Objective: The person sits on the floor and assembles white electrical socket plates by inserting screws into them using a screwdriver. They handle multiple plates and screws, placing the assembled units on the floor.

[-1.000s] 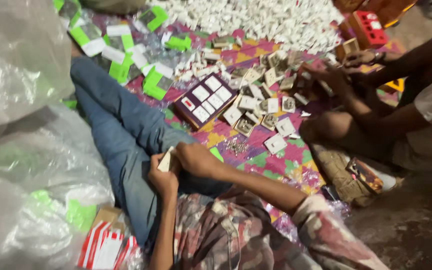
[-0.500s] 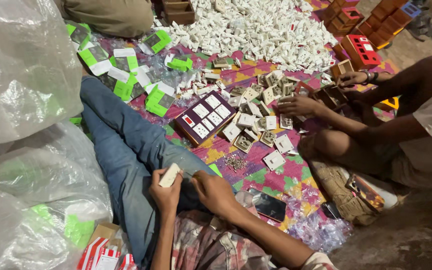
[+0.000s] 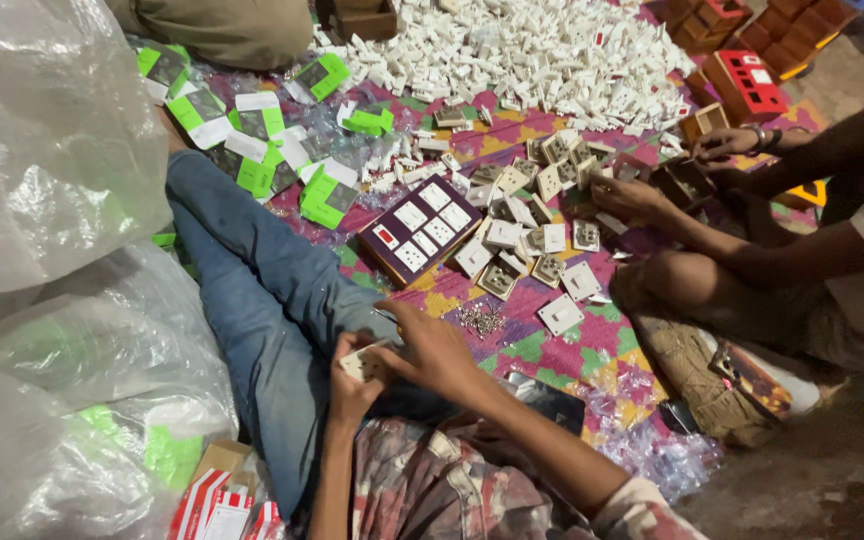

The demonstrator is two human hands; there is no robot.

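My left hand [image 3: 349,385] and my right hand [image 3: 434,346] hold one small white switch part [image 3: 364,363] between them, over my jeans-clad leg [image 3: 262,290]. The left hand grips it from below; the right hand's fingers pinch its upper edge. A little pile of small metal screws [image 3: 482,319] lies on the patterned mat [image 3: 562,355] just right of my hands. Beyond it sit a dark tray of white switch plates [image 3: 420,233] and loose white switch plates [image 3: 560,314].
Another person sits at the right, their hands [image 3: 632,197] working among brown boxes. A heap of white parts [image 3: 532,50] fills the back. Green-and-white packets [image 3: 252,140] lie at left. Clear plastic bags [image 3: 42,200] crowd my left side. A dark phone [image 3: 552,405] lies by my arm.
The view has tilted down slightly. My right hand has come onto the white part, which now lies flatter between both hands. The other person's hands stay among the boxes.
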